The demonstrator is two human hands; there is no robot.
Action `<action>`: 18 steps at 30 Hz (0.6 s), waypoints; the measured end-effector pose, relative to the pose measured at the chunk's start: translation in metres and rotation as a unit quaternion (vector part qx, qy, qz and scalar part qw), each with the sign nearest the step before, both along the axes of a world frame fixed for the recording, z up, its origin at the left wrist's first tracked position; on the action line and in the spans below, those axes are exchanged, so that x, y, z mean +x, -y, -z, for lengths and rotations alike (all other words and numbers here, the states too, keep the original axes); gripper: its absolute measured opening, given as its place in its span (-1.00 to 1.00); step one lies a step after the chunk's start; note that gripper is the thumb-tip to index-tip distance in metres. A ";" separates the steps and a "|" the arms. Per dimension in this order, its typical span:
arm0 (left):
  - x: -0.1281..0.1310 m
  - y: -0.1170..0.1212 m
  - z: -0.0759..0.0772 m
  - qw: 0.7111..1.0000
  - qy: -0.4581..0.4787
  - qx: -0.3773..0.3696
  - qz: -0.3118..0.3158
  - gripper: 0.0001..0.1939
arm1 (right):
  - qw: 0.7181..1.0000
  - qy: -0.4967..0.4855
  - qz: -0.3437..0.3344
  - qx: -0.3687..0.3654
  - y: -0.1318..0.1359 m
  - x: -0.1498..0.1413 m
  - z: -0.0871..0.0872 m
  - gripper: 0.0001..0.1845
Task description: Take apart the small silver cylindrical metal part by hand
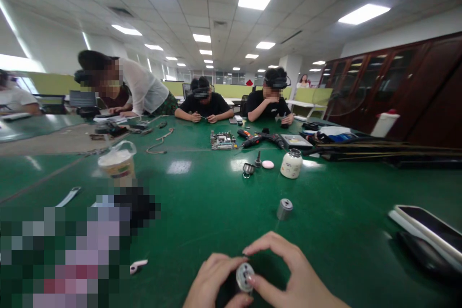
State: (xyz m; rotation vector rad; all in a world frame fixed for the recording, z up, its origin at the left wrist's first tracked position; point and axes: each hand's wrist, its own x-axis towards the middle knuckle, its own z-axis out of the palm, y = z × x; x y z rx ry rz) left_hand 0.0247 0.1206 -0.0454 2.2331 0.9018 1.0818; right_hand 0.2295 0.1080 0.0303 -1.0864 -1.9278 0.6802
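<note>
Disc (245,276), pale and metallic with a round rim and small dark openings in its flat face, sits between the two bare hands, close over the table; how deep it runs behind that face is hidden by the fingers. The left hand (219,280) grasps it from the side and below, fingers curved along the rim. The right hand (288,269) pinches it too, thumb pressed on the face, index finger arched over toward the upper edge; whether that fingertip touches the metal I cannot tell. Under the grip spreads the table (202,211), smooth, green and glossy, mirroring the lamps in whitish patches. Just beyond the grip, slightly right, stands a can (285,209), a plain silvery cylinder with a small raised boss on top. Farther out in that direction are a squat, rounded cream jar (290,164) with small printed marks and a bare metal neck, a smooth pink oval (267,164), and a cup-like steel piece (248,169). Left of the grip lies a small white glossy clip (139,265); farther off on that side, a translucent plastic tub (121,166) with a thin handle. Well right of the grip rests a flat, glass-faced phone (431,226).
</note>
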 end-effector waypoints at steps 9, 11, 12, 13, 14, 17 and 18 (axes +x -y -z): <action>-0.001 0.003 -0.014 0.999 -0.032 -0.025 0.008 -0.56 | 0.994 -0.090 0.021 -0.055 -0.010 0.002 0.004 -0.98; -0.001 0.003 -0.014 0.999 -0.039 -0.028 0.002 -0.54 | 0.994 -0.090 0.025 -0.058 -0.020 0.014 0.007 -0.94; -0.002 0.003 -0.014 0.999 -0.042 -0.030 0.000 -0.54 | 0.996 -0.070 0.020 -0.059 -0.025 0.020 0.011 -0.94; -0.002 0.004 -0.014 0.999 -0.044 -0.031 -0.002 -0.54 | 0.997 -0.043 0.012 -0.066 -0.030 0.026 0.016 -0.95; -0.002 0.004 -0.014 0.998 -0.045 -0.031 -0.003 -0.54 | 0.997 -0.019 0.007 -0.072 -0.035 0.032 0.021 -0.97; -0.003 0.004 -0.013 0.998 -0.049 -0.031 -0.009 -0.54 | 0.996 0.023 -0.019 -0.081 -0.044 0.044 0.037 -0.93; -0.002 0.004 -0.014 0.999 -0.044 -0.025 -0.009 -0.54 | 0.996 0.027 -0.025 -0.081 -0.045 0.046 0.040 -0.91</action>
